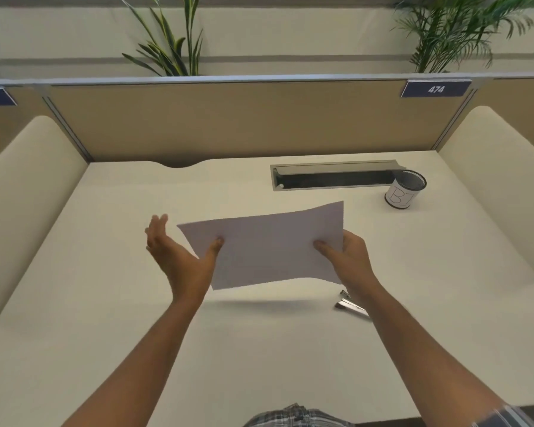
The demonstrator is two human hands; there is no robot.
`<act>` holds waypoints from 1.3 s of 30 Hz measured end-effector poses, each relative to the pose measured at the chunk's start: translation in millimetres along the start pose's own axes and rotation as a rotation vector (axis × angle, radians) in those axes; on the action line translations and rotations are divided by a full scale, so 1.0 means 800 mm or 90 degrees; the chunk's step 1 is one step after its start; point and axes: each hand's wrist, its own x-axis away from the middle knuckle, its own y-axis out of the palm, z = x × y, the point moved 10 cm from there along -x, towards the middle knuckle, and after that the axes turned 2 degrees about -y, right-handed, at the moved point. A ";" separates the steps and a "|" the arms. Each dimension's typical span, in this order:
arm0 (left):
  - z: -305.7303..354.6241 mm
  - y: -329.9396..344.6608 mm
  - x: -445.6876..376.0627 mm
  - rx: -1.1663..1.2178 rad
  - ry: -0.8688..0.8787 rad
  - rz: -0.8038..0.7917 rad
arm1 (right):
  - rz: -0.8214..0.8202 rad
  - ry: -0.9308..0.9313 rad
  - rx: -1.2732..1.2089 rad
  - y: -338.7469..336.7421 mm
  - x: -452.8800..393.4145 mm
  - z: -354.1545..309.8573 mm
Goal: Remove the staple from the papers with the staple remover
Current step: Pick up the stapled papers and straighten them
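White papers [269,246] hang in the air above the middle of the desk, held flat and slightly tilted. My left hand [179,254] holds their left edge, thumb on top, fingers spread out beyond the corner. My right hand [347,257] grips the right edge with the thumb on top. A metal staple remover [350,305] lies on the desk below my right wrist, partly hidden by my forearm. No staple can be made out on the sheets.
A mesh pen cup [405,189] with a white label stands at the back right, next to a recessed cable tray [333,175]. A beige partition [228,118] closes the back, cream side panels [500,180] flank the white desk [105,303].
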 end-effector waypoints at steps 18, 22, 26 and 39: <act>-0.098 0.047 0.073 0.172 -0.250 -0.201 | 0.002 0.067 0.176 0.022 0.021 0.110; -0.097 0.050 0.065 0.131 -0.248 -0.175 | 0.044 0.050 0.156 0.009 0.013 0.095; -0.051 0.042 0.032 0.051 -0.123 -0.167 | 0.150 -0.075 0.130 -0.006 0.004 0.025; 0.075 0.011 0.004 -0.006 0.200 -0.003 | -0.017 -0.104 0.225 0.042 -0.022 -0.023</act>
